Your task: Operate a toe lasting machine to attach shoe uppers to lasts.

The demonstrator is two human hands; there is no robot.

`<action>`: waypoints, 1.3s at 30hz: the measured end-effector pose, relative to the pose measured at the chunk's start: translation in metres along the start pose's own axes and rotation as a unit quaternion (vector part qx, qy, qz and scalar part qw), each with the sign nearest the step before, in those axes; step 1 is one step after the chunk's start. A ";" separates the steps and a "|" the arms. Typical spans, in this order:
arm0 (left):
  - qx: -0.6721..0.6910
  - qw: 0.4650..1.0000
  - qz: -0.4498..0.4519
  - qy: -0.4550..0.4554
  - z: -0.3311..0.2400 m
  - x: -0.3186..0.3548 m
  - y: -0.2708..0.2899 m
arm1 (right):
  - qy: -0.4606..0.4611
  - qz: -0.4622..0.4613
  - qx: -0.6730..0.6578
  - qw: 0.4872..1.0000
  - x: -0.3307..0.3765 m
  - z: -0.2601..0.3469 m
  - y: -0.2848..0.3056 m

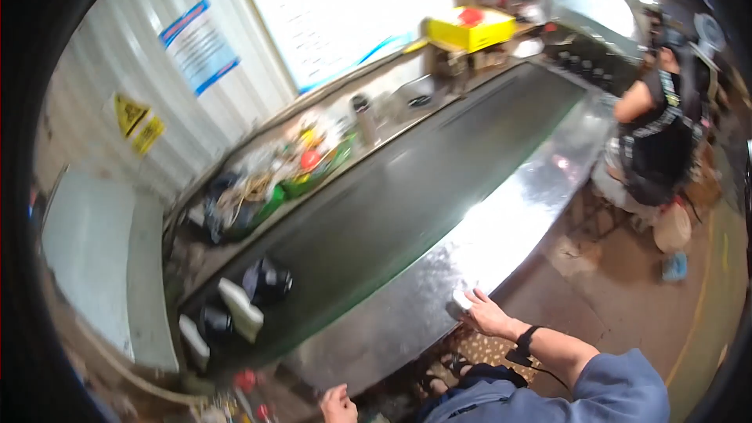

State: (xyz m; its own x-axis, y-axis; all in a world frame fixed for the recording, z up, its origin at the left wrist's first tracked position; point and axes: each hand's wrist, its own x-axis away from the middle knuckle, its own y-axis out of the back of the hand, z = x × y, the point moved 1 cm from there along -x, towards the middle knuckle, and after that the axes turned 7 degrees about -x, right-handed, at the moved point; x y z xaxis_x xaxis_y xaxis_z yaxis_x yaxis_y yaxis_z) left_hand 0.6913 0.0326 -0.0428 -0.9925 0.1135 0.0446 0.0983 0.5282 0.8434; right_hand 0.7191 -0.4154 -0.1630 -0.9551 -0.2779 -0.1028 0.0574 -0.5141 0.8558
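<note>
My right hand (487, 316) is at the near metal edge of the long bench, its fingers closed around a small white block-like object (460, 301). Blur hides what exactly that object is. Low in the picture, my left hand (338, 406) sits just off the bench's near left corner. Its fingers look bent, but smearing hides whether they hold anything. Between the hands runs the shiny metal ledge (423, 286) beside a dark green conveyor belt (376, 204). At the belt's left end lie black lumps (267, 282) beside white, sole-shaped pieces (241, 310).
Along the belt's far side are a heap of bags and scraps (270, 180) and a dark bottle (364, 119). A yellow box (471, 30) stands farther back. Another person (654, 129) is seated at the far right. Red-handled items (247, 381) lie near the lower left.
</note>
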 end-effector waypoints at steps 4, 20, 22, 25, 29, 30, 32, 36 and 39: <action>0.051 0.994 0.087 -0.035 0.001 -0.025 -0.009 | -0.346 -0.067 -0.154 0.923 0.064 0.026 0.041; 0.081 0.961 0.053 -0.260 -0.053 -0.129 -0.019 | -0.698 -0.394 -0.200 0.564 0.358 0.051 -0.037; 0.055 0.963 0.053 -0.258 -0.051 -0.125 -0.017 | -0.672 -0.396 -0.204 0.592 0.327 0.021 -0.030; 0.039 0.977 0.082 -0.194 -0.044 -0.116 -0.008 | -0.548 -0.418 -0.154 0.708 0.245 -0.003 -0.010; -0.031 0.982 -0.012 -0.185 -0.038 -0.098 0.042 | -0.458 -0.361 -0.147 0.799 0.130 -0.003 0.025; -0.039 0.983 -0.016 -0.181 -0.025 -0.095 0.046 | -0.428 -0.346 -0.145 0.822 0.102 0.000 0.030; -0.030 0.994 -0.066 -0.086 0.011 -0.082 0.054 | -0.369 -0.307 -0.163 0.862 0.059 0.000 0.036; 0.012 0.986 -0.160 0.053 0.084 0.004 0.095 | -0.245 -0.258 -0.178 0.917 -0.009 0.004 0.038; 0.014 0.946 -0.233 0.223 0.083 0.083 0.127 | -0.217 -0.246 -0.176 0.928 -0.041 0.006 0.026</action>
State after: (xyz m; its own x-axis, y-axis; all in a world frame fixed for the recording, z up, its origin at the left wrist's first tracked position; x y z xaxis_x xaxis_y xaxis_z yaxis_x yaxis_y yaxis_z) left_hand 0.6271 0.1793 0.0236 -0.8598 -0.5007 -0.1005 -0.3611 0.4568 0.8130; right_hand 0.7576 -0.4121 -0.1338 -0.9134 0.3751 -0.1580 -0.3987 -0.7467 0.5323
